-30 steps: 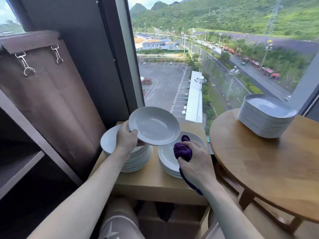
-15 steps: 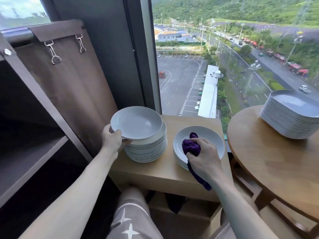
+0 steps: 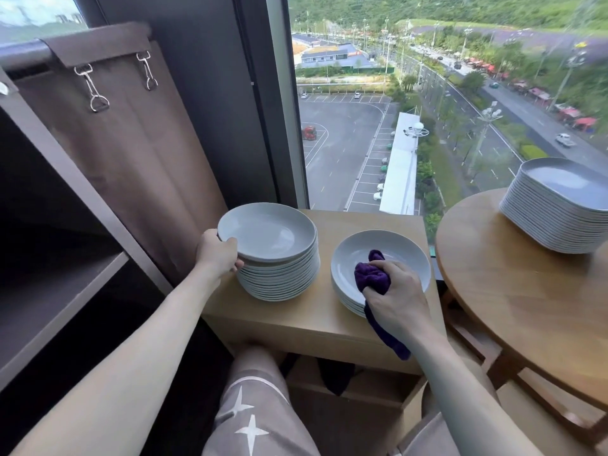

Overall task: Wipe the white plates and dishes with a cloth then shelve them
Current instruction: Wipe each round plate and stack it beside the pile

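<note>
A tall stack of round white plates (image 3: 279, 278) stands on the left of a small wooden cabinet (image 3: 296, 319). Its top plate (image 3: 266, 230) rests on the stack, and my left hand (image 3: 218, 253) grips that plate's left rim. To the right sits a shorter stack of white plates (image 3: 348, 268). Over its near right side, my right hand (image 3: 396, 297) is closed on a purple cloth (image 3: 373, 274), which touches the top plate and hangs down past the hand.
A round wooden table (image 3: 526, 297) at the right carries a stack of square white dishes (image 3: 559, 205). A dark shelf unit (image 3: 56, 284) with an open shelf stands at the left, a brown fabric cover (image 3: 131, 153) beside it. A large window lies behind; my knee (image 3: 253, 390) is below.
My left hand has carried the plate leftward and lowered it onto the tall stack. My right hand with the cloth has stayed on the short stack.
</note>
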Tool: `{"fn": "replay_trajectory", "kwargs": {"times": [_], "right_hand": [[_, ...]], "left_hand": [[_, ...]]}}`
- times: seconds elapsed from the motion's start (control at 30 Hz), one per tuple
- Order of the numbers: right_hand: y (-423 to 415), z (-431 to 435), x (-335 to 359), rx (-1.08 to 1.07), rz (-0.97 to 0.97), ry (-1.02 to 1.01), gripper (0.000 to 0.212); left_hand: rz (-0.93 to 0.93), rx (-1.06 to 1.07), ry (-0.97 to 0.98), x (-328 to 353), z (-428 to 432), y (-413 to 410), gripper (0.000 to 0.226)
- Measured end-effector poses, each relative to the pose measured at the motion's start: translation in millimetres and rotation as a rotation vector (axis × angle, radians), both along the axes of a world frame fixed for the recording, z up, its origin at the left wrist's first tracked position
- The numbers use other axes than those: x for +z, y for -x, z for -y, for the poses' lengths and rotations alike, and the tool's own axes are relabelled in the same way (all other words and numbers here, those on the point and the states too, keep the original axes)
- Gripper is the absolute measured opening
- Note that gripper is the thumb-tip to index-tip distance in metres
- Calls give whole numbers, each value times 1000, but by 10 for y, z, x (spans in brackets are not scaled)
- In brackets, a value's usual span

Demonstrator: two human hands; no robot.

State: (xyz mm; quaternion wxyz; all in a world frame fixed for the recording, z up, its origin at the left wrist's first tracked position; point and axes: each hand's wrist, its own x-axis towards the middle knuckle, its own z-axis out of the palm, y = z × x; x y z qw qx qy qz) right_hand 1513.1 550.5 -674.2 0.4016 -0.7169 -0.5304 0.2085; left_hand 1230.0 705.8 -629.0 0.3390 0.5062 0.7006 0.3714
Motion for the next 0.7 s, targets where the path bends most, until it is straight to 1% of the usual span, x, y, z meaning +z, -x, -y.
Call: {"fn": "replay_trajectory", "kwargs": {"times": [0.23,0.3,0.33,0.4,0.43,0.47,0.5,0.53,0.57,0.63,0.7], "right_hand": [[-36,10,-67,-9,-9,8,40],[-62,26,-80,-11,-7,16,40],[-77,33,-77,-12,-3,21,40],[-113,48,-80,-18,13,28,41],[-133,58,-79,-24,15,27,40],[-157,66,-78,-33,12,22,40],[-186,69,-75,-42,-2,20,39],[-218,69,-67,-49,-20,25,40],[-255,63,-56,-57,-41,34,40],[-340,27,-23,-83,-76,44,38],[-433,-30,18,-113,-80,34,38]], "left_hand": [[-146,-36,23,-26,89,23,12],[-142,-34,31,-34,117,28,17],[-136,-36,40,-45,118,42,23],[-178,16,5,-44,138,80,50],[-215,67,-58,-19,196,75,59],[-219,103,-148,16,280,37,57],[-193,96,-248,62,393,-38,49],[-172,33,-319,83,505,-141,39],[-158,-75,-347,79,623,-264,31],[-155,-352,-277,-45,801,-548,22],[-203,-560,-154,-251,872,-826,23]]}}
